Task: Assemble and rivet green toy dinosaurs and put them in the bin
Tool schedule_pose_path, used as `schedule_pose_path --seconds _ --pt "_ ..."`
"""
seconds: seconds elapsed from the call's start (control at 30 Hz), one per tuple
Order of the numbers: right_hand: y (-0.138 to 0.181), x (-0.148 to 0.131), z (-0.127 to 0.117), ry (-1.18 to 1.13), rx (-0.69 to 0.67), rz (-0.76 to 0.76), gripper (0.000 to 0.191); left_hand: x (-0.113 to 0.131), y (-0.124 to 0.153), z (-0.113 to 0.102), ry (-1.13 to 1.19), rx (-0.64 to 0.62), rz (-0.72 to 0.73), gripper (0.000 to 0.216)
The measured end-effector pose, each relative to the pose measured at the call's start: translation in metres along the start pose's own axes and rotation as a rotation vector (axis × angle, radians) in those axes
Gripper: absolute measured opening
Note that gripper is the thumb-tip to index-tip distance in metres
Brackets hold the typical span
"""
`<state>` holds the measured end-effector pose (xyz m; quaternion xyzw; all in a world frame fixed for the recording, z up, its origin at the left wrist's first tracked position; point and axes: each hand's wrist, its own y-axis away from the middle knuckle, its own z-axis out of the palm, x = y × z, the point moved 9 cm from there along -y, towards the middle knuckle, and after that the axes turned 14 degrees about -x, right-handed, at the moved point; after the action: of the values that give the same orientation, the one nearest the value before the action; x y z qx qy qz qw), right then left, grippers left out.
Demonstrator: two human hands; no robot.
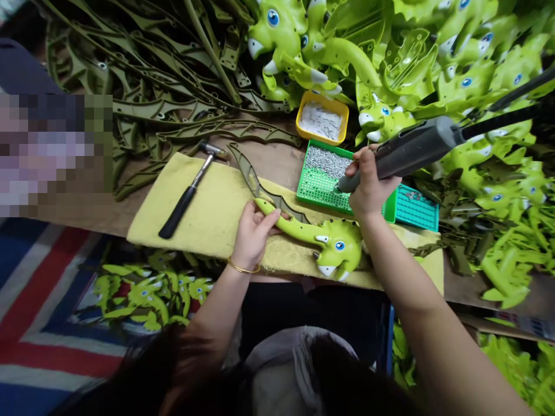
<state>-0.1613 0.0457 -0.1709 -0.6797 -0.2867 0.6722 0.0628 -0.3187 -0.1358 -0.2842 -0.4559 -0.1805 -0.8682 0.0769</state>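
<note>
My left hand (pixel 252 234) pinches the narrow end of a green plastic dinosaur toy (pixel 310 233), whose horned head with a blue eye rests on the yellow cloth (pixel 195 211). From under that end, an olive bow-shaped limb (pixel 251 173) sticks out. Wrapped round a grey electric screwdriver (pixel 411 151), my right hand (pixel 370 188) holds it slanted over a green tray (pixel 306 188). The screwdriver's tip points down at the tray's perforated part, beside a heap of small silver screws (pixel 329 163). Whether the tip touches a screw I cannot tell.
A hammer (pixel 193 188) lies on the cloth at left. Behind the tray stands a yellow tub (pixel 346 124) of small pins; a teal tray (pixel 418 208) sits to its right. Olive limbs (pixel 173 110) and green dinosaur shells (pixel 468 75) pile up at the back. Another person sits at far left.
</note>
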Motion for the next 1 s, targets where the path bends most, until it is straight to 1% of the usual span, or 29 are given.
schedule_pose_path --seconds 0.1,0.2,0.27,0.37,0.43,0.47,0.53,0.6,0.73,0.83,1.0 --pt "-0.003 -0.015 -0.001 -0.078 0.008 -0.025 0.027 -0.002 -0.001 -0.001 0.016 -0.006 0.007 0.055" --pt "-0.003 -0.049 0.005 -0.147 0.033 -0.117 0.020 -0.002 -0.001 0.000 0.018 -0.029 0.025 0.057" --pt "0.003 -0.071 0.022 -0.160 0.021 -0.160 0.013 -0.002 0.000 0.001 0.023 -0.044 0.045 0.056" --pt "0.018 -0.087 0.068 -0.103 -0.092 -0.101 0.012 -0.004 -0.001 0.002 0.052 -0.051 0.055 0.056" --pt "0.030 -0.088 0.099 -0.060 -0.186 -0.064 0.015 -0.005 -0.001 0.002 0.074 -0.046 0.063 0.056" --pt "0.035 -0.088 0.111 -0.041 -0.219 -0.062 0.016 -0.004 -0.001 0.002 0.082 -0.042 0.072 0.056" --pt "0.042 -0.087 0.123 -0.038 -0.230 -0.084 0.018 -0.002 -0.002 0.002 0.089 -0.041 0.091 0.055" --pt "0.043 -0.083 0.128 -0.037 -0.228 -0.079 0.021 -0.001 -0.002 0.002 0.091 -0.047 0.095 0.053" --pt "0.042 -0.072 0.136 -0.008 -0.292 -0.008 0.032 -0.004 -0.002 0.001 0.104 -0.056 0.068 0.054" --pt "0.043 -0.070 0.141 -0.054 -0.324 -0.045 0.036 -0.005 -0.001 0.000 0.116 -0.048 0.076 0.053" --pt "0.049 -0.068 0.148 -0.177 -0.267 -0.127 0.039 -0.008 -0.005 0.004 0.143 -0.077 0.095 0.054"
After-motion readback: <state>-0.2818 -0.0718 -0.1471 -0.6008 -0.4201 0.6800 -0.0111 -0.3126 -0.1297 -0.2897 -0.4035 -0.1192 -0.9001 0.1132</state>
